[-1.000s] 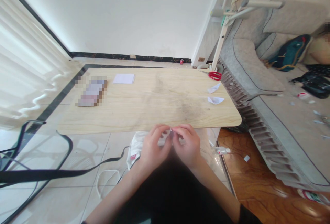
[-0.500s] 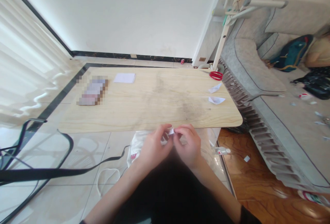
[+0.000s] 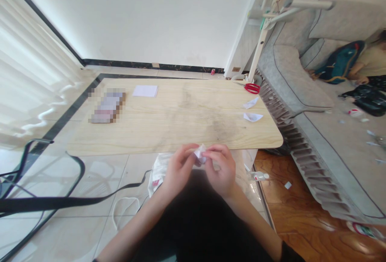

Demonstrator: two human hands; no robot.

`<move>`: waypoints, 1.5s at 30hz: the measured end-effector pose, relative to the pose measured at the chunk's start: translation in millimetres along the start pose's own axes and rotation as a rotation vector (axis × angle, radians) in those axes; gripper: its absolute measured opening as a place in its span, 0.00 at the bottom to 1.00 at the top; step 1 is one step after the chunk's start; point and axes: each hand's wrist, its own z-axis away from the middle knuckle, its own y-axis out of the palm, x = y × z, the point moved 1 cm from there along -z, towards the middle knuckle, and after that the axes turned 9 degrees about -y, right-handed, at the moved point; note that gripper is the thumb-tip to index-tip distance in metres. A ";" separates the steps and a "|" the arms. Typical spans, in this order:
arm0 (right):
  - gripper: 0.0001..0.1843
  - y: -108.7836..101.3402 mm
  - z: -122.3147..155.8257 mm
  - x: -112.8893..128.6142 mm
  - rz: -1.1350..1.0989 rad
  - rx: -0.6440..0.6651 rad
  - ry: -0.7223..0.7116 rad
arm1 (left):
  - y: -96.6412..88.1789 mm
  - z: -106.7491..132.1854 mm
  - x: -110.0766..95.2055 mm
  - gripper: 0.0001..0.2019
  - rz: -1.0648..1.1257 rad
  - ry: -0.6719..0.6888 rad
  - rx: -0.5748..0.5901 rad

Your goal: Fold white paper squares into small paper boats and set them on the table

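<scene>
My left hand point(image 3: 177, 169) and my right hand point(image 3: 221, 167) meet just in front of the near edge of a light wooden table point(image 3: 175, 129). Both pinch a small folded piece of white paper point(image 3: 200, 152) between their fingertips. Two folded white paper shapes lie on the table's right side, one point(image 3: 251, 102) farther and one point(image 3: 252, 117) nearer. Red-handled scissors point(image 3: 251, 88) rest at the far right corner. A white paper stack point(image 3: 145, 91) sits at the far left of the table.
A white plastic bag point(image 3: 158, 169) lies on the tiled floor under my hands. Black straps point(image 3: 54, 201) cross the floor at left. A grey sofa point(image 3: 316, 105) stands at right, with a person's arm point(image 3: 366, 67), a teal backpack point(image 3: 339, 62) and paper scraps on it. A white stand point(image 3: 265, 24) rises behind the scissors.
The folded paper has been turned and raised a little between my fingertips, showing more of it. My hands stay in the same spot. The person on the sofa has shifted.
</scene>
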 end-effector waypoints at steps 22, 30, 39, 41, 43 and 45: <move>0.13 -1.8 -4.9 2.4 -0.124 0.062 0.170 | -4.3 -0.3 2.3 0.08 0.009 0.033 -0.003; 0.12 -0.6 -5.2 -0.9 -0.105 0.102 0.123 | -0.3 -0.9 3.1 0.08 0.201 -0.052 0.046; 0.11 -0.2 -4.4 1.1 -0.093 0.131 0.139 | 0.0 -2.6 6.9 0.06 0.212 -0.081 -0.016; 0.10 -0.5 -4.5 1.0 -0.089 0.141 0.131 | -0.6 -3.0 6.7 0.06 0.193 -0.076 -0.038; 0.10 -0.9 -4.6 0.4 -0.093 0.148 0.125 | -1.9 -3.3 6.4 0.05 0.165 -0.059 -0.037; 0.11 -1.9 -5.0 -0.4 -0.106 0.158 0.121 | -3.5 -3.4 6.1 0.05 0.123 -0.041 -0.018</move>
